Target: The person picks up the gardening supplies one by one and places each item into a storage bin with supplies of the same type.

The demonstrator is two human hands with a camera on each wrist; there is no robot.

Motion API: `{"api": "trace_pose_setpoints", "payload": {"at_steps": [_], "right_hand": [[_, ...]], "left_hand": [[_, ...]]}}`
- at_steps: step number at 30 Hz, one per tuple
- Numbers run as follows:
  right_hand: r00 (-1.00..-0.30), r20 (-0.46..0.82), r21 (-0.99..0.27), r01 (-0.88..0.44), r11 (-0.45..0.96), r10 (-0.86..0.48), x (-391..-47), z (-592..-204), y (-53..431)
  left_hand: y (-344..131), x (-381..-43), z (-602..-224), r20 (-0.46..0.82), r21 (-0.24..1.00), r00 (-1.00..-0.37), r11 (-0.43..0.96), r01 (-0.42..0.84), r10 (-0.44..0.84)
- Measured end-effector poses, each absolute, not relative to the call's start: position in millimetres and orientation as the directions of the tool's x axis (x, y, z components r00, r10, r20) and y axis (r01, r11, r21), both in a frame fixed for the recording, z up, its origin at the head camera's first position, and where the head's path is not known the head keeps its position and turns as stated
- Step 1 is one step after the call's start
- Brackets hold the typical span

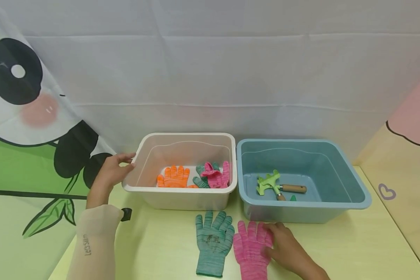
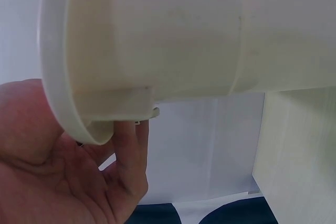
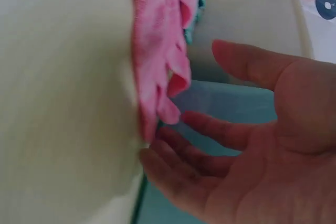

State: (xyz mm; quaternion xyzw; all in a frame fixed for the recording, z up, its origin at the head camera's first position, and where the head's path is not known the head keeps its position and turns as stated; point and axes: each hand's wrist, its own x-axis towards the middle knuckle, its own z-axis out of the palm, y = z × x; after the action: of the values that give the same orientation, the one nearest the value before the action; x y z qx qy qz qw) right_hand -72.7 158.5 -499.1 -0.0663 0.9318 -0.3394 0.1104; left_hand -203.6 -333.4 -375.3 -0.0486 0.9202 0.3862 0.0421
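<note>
My left hand (image 1: 116, 168) grips the left rim of a white plastic tub (image 1: 182, 199); the left wrist view has the fingers hooked beneath its rim (image 2: 55, 56). Inside the tub lie an orange glove (image 1: 174, 177), a pink glove (image 1: 215, 179) and some green glove fabric (image 1: 200, 182). On the table, a green glove (image 1: 211, 243) with a dark smudge lies palm-side up beside another pink glove (image 1: 252, 249). At that pink glove's right edge is my right hand (image 1: 288, 247), fingers spread and loosely bent (image 3: 231, 150). Whether its fingertips touch the glove's fingers I cannot tell.
A blue tub (image 1: 283, 212) stands right of the white one, nearly touching it. It contains green-headed garden tools (image 1: 270, 182) with wooden handles and a small green piece (image 1: 293, 198). Behind both tubs hangs a pale cloth (image 1: 231, 77). The tabletop (image 1: 371, 249) is light yellow.
</note>
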Motion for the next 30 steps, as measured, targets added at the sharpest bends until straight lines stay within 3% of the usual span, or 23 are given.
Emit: {"api": "trace_pose_setpoints", "payload": {"at_steps": [5,21,30], "right_hand": [[-0.964,-0.2,-0.606,-0.019,0.795,-0.176,-72.4,-507.8,152.1],[-0.979,-0.162,-0.545,-0.015,0.839,-0.123,-73.9,-515.2,147.2],[-0.985,-0.128,-0.619,-0.014,0.786,-0.118,-76.3,-520.1,154.3]], "left_hand": [[-333.6,-203.8,-374.8,-0.118,0.706,-0.991,0.697,-0.125,-0.058],[-334.1,-202.3,-376.2,-0.128,0.705,-0.989,0.695,-0.141,-0.071],[-331.5,-202.7,-375.3,-0.1,0.706,-0.993,0.699,-0.113,-0.059]]}}
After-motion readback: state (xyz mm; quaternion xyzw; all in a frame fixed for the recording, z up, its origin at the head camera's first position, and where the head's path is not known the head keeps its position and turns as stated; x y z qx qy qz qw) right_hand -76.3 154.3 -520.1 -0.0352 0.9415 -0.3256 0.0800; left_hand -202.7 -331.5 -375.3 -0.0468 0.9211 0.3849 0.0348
